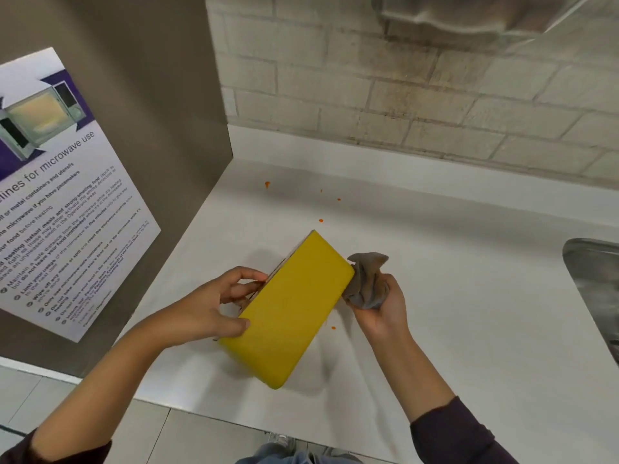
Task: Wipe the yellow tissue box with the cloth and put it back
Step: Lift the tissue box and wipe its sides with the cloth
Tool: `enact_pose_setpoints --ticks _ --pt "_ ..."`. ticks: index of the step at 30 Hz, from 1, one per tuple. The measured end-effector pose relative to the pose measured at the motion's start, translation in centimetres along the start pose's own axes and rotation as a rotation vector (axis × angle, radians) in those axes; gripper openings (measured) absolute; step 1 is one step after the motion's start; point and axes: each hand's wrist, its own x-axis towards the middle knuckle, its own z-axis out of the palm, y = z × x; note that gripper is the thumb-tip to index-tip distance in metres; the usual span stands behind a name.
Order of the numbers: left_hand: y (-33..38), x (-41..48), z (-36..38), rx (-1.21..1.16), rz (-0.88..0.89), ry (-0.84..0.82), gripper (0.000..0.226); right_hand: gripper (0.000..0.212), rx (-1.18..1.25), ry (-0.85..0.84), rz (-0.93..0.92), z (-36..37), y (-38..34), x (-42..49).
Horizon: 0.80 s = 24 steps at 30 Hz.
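Left hand [214, 309] has its grip clamped on the yellow tissue box [288, 309], held tilted above the white bench [469, 313]. Right hand [378, 306] has its grip closed on the bunched grey cloth [365, 283], which touches the box's far right edge. Wiping appears under way; next move likely calls for drawing the cloth across the broad face. Box looks plain, smooth, round-cornered and unmarked

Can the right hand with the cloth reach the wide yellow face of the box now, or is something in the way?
Probably yes. The right hand presses the cloth against the box's end, and the wide face is bare. Only the left hand's thumb rests on its near left edge.
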Motion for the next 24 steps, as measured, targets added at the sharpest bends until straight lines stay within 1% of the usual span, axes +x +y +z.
enact_pose_setpoints --ticks 2,4,5,7,10,11,12,14,15,17,19,20,22,23,24 --pt "-0.2 -0.3 -0.6 0.004 0.002 -0.024 0.077 0.015 0.051 -0.039 0.013 0.1 -0.2 -0.2" --pt "0.0 -0.4 -0.8 0.023 0.031 -0.034 0.085 0.007 0.040 -0.108 0.019 1.0 -0.4 -1.1" --pt "0.0 -0.4 -0.8 0.025 0.057 -0.028 0.089 0.008 0.013 -0.141 0.011 1.6 -0.5 -1.7" --pt "0.4 -0.2 -0.7 0.003 0.103 0.005 0.095 0.021 -0.030 -0.188 0.009 2.7 -0.6 -2.8" --pt "1.8 0.2 -0.3 -0.034 0.200 0.075 0.090 0.030 -0.059 -0.258 0.043 3.7 0.2 -4.5" --pt "2.4 0.3 0.1 -0.081 0.226 0.104 0.087 0.035 -0.062 -0.276 0.066 3.7 0.7 -5.1" --pt "2.9 0.4 0.6 -0.152 0.233 0.145 0.084 0.039 -0.069 -0.277 0.091 3.7 1.2 -5.5" --pt "3.9 0.6 1.8 -0.264 0.214 0.288 0.073 0.038 -0.106 -0.261 0.146 3.7 2.1 -6.4" --pt "4.3 0.8 2.2 -0.257 0.213 0.381 0.068 0.035 -0.127 -0.245 0.170 3.6 2.4 -6.8" --pt "4.7 1.0 2.6 -0.200 0.243 0.537 0.066 0.030 -0.159 -0.236 0.181 3.5 2.6 -7.4" --pt "4.9 1.2 2.8 -0.168 0.295 0.594 0.060 0.031 -0.202 -0.251 0.110 3.6 2.2 -7.6" --pt "4.9 1.2 2.8 -0.165 0.317 0.591 0.054 0.032 -0.238 -0.262 0.033 3.8 1.8 -7.6" --pt "4.9 1.2 2.7 -0.172 0.338 0.566 0.038 0.026 -0.368 -0.275 -0.194 4.3 0.8 -7.5" --pt "4.8 1.3 2.7 -0.173 0.341 0.551 0.036 0.020 -0.482 -0.262 -0.331 4.7 0.3 -7.4" --pt "4.7 1.3 2.6 -0.174 0.344 0.532 0.037 0.019 -0.630 -0.240 -0.474 5.2 -0.2 -7.3"
